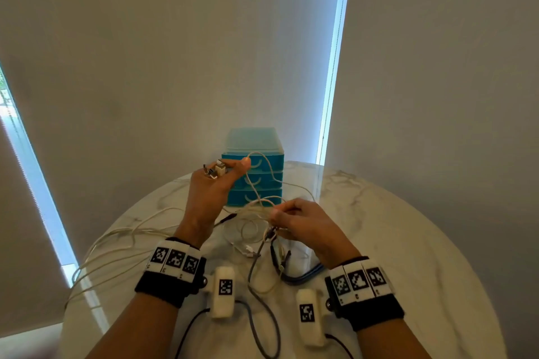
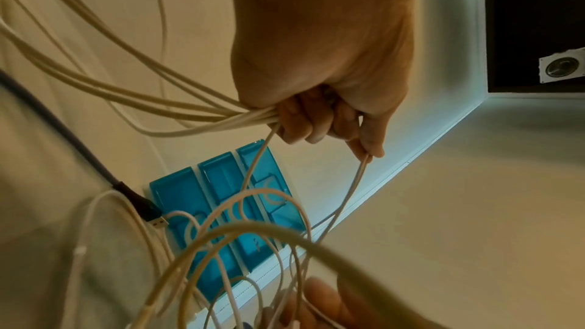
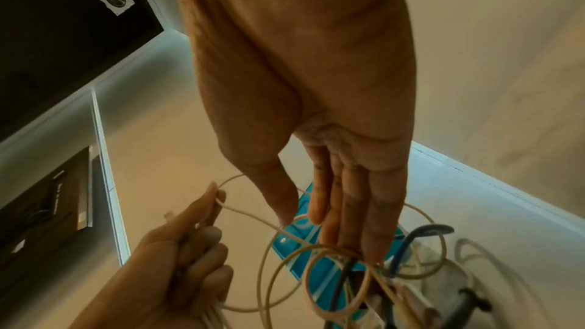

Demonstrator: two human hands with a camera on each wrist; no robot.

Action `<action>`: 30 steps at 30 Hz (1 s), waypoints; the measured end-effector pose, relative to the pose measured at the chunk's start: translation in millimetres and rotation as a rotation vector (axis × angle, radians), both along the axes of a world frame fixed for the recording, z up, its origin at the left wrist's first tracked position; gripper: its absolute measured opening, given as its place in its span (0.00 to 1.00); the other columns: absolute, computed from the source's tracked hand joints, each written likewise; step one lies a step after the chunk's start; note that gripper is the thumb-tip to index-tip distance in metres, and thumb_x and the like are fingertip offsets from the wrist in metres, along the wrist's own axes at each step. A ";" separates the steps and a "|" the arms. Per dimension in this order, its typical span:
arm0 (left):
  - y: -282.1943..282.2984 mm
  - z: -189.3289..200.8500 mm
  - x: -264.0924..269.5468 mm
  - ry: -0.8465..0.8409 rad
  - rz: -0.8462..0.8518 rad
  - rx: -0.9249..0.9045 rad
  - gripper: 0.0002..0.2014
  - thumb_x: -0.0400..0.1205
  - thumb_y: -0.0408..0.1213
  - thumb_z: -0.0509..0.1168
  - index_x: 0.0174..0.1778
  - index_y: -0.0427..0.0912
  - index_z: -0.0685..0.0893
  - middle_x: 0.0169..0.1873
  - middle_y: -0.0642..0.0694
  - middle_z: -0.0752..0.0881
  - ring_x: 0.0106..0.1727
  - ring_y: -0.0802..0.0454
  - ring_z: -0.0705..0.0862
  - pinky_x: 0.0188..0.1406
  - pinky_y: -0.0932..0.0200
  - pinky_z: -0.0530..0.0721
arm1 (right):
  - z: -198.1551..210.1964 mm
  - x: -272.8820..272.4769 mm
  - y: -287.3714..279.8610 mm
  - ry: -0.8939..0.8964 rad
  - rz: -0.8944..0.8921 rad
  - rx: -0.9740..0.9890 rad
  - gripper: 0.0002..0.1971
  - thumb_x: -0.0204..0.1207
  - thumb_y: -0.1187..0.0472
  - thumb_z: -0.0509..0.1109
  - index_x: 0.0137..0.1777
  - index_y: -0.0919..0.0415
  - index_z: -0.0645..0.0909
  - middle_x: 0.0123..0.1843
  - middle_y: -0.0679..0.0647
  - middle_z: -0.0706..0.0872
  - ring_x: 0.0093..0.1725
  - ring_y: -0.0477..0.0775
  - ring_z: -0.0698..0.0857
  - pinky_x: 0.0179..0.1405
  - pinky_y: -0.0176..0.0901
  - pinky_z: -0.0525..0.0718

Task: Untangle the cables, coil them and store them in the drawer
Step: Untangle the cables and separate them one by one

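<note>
While left hand (image 1: 208, 192) grips cream cables (image 2: 177, 106), right hand (image 1: 303, 224) fingers pinch loops (image 1: 259, 213)

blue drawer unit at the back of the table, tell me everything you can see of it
The blue drawer unit is a small box of translucent turquoise plastic with a paler frosted top. It holds three stacked drawers, each with a curved recessed handle on its front; all three look shut. It stands upright at the far edge of the round marble table, against the wall. White cable loops held up by the left hand hang in front of its drawers; whether they touch it cannot be told.
</note>
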State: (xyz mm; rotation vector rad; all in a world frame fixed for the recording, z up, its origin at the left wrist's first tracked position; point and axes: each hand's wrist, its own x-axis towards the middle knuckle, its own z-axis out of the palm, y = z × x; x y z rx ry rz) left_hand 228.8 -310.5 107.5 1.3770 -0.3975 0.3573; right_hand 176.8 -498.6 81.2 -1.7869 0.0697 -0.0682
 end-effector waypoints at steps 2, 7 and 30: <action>-4.2 0.0 -2.6 0.009 -0.038 0.002 0.11 0.87 0.38 0.75 0.57 0.33 0.92 0.25 0.61 0.87 0.25 0.67 0.84 0.26 0.76 0.79 | 0.7 0.7 0.2 -0.096 0.011 -0.133 0.13 0.80 0.50 0.83 0.60 0.51 0.89 0.53 0.52 0.95 0.54 0.49 0.95 0.62 0.50 0.94; -8.8 1.9 -6.7 0.038 -0.064 0.032 0.12 0.86 0.45 0.77 0.58 0.40 0.95 0.40 0.55 0.96 0.41 0.62 0.94 0.36 0.70 0.88 | 2.9 -3.3 7.3 -0.311 -0.006 -0.318 0.08 0.83 0.52 0.80 0.60 0.46 0.94 0.52 0.42 0.95 0.50 0.35 0.91 0.49 0.24 0.85; -1.4 -9.1 6.6 -0.046 -0.195 0.442 0.23 0.78 0.44 0.83 0.70 0.56 0.91 0.54 0.61 0.94 0.54 0.69 0.92 0.55 0.72 0.88 | 33.1 -14.8 -18.6 -0.096 0.388 0.530 0.09 0.83 0.64 0.63 0.51 0.66 0.84 0.35 0.55 0.76 0.30 0.50 0.72 0.33 0.44 0.70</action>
